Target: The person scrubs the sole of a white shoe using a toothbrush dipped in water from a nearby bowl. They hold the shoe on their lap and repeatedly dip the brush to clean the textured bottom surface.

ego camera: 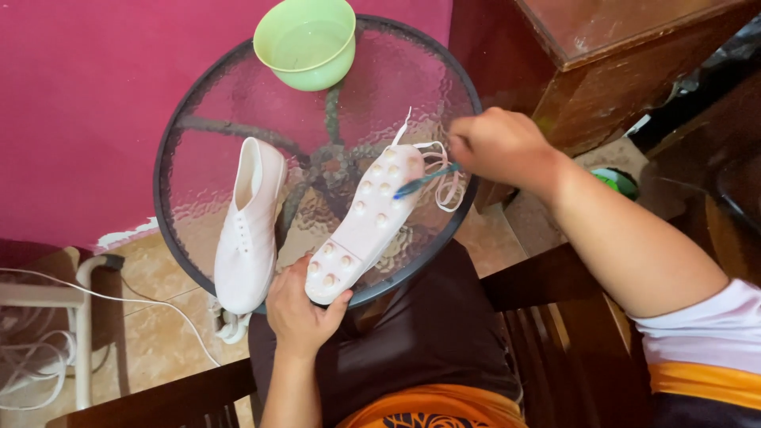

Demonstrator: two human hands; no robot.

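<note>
My left hand (pixel 300 311) grips the heel of a white studded shoe (pixel 366 219), held sole up over the near edge of a round glass table (pixel 208 87). My right hand (pixel 499 147) is closed around a blue-handled toothbrush (pixel 424 181) whose head touches the sole near the toe. White laces (pixel 445 184) trail from the shoe's toe end. A second white shoe (pixel 247 226) lies upright on the table to the left, apart from both hands.
A light green bowl (pixel 307 41) with liquid stands at the table's far edge. A dark wooden cabinet (pixel 602 55) is at the right, a magenta wall behind. White cords (pixel 47 317) and a white frame lie on the tiled floor at left. I sit on a wooden chair (pixel 547 277).
</note>
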